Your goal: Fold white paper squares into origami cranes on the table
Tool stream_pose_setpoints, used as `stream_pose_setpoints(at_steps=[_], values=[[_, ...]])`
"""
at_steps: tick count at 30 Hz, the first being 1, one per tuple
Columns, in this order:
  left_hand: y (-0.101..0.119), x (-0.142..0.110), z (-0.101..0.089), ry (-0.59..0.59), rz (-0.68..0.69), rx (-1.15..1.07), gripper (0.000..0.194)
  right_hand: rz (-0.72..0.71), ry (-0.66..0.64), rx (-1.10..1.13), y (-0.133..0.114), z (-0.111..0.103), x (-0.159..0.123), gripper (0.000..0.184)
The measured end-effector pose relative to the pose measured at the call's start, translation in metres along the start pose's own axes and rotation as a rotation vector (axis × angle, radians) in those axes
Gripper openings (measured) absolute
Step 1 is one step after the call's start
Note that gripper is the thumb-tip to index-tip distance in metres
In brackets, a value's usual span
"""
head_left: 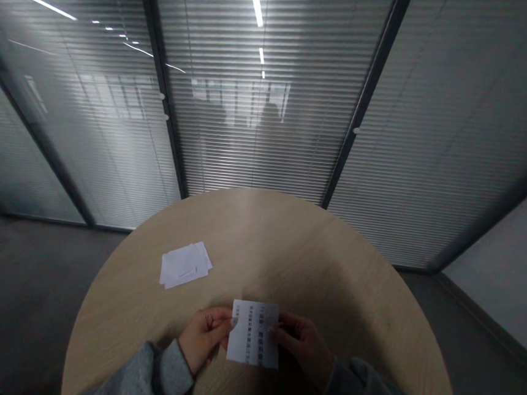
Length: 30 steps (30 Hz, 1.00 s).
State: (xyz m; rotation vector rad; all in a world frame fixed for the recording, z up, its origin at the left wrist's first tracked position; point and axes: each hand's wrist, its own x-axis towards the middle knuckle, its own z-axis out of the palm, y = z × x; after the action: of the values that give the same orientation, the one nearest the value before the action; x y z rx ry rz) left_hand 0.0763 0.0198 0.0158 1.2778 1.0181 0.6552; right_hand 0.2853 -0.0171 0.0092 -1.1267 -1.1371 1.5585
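Between my hands is a small white sheet of paper (253, 338) with dark printed characters running in vertical columns. My left hand (208, 335) pinches its left edge, thumb on top. My right hand (303, 345) grips the right edge the same way, with the thumb over the print. The fingers behind the sheet are mostly hidden. Farther off to the left, a loose stack of white paper sheets (178, 267) lies on the round wooden table (260, 240), a small slip or fold showing on top.
Beyond the table's far edge stand glass panels with closed blinds (259, 142) and dark frames. Grey floor (29, 288) shows on both sides of the table. A white wall (510, 274) is at the right. My shadow falls over the table's right part.
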Motion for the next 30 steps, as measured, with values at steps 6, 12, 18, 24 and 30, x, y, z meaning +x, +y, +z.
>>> stream_pose_setpoints(at_steps=[6,12,18,24,30], values=[[0.0,0.001,0.001,-0.023,0.024,-0.052,0.04,-0.001,0.006,-0.006,0.0,0.0,0.0,0.05],[-0.004,0.002,0.001,-0.02,0.031,-0.056,0.043,0.01,0.052,-0.041,0.001,0.0,0.0,0.045],[-0.005,0.003,0.0,-0.032,0.015,-0.085,0.049,-0.012,0.05,-0.033,0.003,-0.001,-0.001,0.044],[-0.006,0.004,-0.002,-0.024,0.02,-0.114,0.055,-0.165,0.054,-0.043,0.01,0.002,-0.005,0.048],[-0.007,0.003,0.0,-0.056,-0.006,-0.124,0.055,-0.291,-0.12,-0.082,0.009,0.011,-0.009,0.074]])
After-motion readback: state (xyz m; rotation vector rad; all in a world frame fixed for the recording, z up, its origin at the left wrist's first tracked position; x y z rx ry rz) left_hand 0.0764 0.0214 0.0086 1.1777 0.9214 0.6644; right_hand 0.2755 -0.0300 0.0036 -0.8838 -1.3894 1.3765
